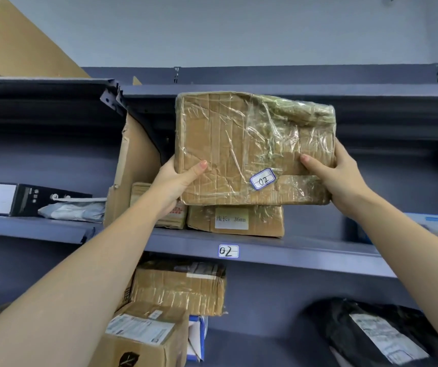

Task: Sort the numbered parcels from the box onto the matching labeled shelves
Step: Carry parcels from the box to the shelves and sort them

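Both hands hold one parcel (252, 147) up in front of the shelf that carries the label "02" (228, 251) on its front edge. The left hand (178, 181) grips the lower left corner, with the thumb laid on the front face and the other fingers hidden behind; the right hand (337, 178) grips the lower right edge in the same way, thumb in front. I think the two hands take opposite corners because the parcel is wide and flat, so one hand alone would let it tip. Its face is turned toward the camera, and so the small white sticker (263, 179) with "02" in a blue frame can be read and compared with the shelf label below. The numbers match, so my judgement is that this shelf (305, 247) is the right place and the parcel only needs to be pushed in and set down. It hangs in the air just above a smaller brown box (239, 221) with a white paper label, perhaps touching its top; I cannot tell. The parcel is brown cardboard, a little crushed, wrapped in wrinkled clear tape and film that shines, so the surface may be slippery. To the left a torn cardboard sheet (130, 168) leans upright. The shelf is grey-blue painted metal, smooth and hard.
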Action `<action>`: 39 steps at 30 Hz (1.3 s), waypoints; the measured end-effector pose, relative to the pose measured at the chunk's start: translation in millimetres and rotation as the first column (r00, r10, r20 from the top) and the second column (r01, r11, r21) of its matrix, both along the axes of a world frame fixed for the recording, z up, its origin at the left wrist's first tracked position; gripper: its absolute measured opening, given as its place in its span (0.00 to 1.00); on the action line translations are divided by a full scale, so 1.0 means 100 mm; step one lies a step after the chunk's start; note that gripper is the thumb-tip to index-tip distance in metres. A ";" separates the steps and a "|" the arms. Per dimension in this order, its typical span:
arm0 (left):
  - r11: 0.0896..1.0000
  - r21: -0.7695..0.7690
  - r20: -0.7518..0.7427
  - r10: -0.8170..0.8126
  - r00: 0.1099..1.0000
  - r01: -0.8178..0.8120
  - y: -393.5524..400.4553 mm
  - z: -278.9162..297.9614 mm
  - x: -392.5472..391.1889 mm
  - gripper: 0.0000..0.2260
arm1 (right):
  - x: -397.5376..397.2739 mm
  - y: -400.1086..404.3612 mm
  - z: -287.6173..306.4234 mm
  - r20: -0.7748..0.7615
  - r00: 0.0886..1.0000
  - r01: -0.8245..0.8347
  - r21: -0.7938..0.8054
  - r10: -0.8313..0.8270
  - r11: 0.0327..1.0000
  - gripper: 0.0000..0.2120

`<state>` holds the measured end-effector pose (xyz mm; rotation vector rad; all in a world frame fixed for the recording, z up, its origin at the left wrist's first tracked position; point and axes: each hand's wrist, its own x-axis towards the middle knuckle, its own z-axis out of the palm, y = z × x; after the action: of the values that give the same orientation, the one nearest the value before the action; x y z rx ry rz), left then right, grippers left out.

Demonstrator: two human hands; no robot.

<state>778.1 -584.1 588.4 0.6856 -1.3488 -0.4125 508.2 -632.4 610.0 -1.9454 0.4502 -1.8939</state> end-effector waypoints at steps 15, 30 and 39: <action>0.999 0.030 -0.021 0.032 0.999 -0.031 -0.66 0.11 0.19 0.30 | 0.19 -0.72 0.09 -0.017 1.000 -0.015 0.003 0.015 1.000 0.25; 0.884 -0.002 0.353 0.437 0.827 -0.467 -1.09 0.44 0.36 0.41 | 0.37 -1.23 0.11 -0.137 0.987 0.099 0.099 -0.085 0.990 0.26; 0.853 -0.050 0.407 0.492 0.770 -0.519 -1.32 0.58 0.41 0.39 | 0.43 -1.38 0.27 -0.195 0.970 0.186 0.198 -0.147 0.962 0.28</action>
<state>818.8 -715.6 646.8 1.2044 -1.4697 0.1399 550.9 -770.1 637.1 -1.9912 0.8608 -1.6902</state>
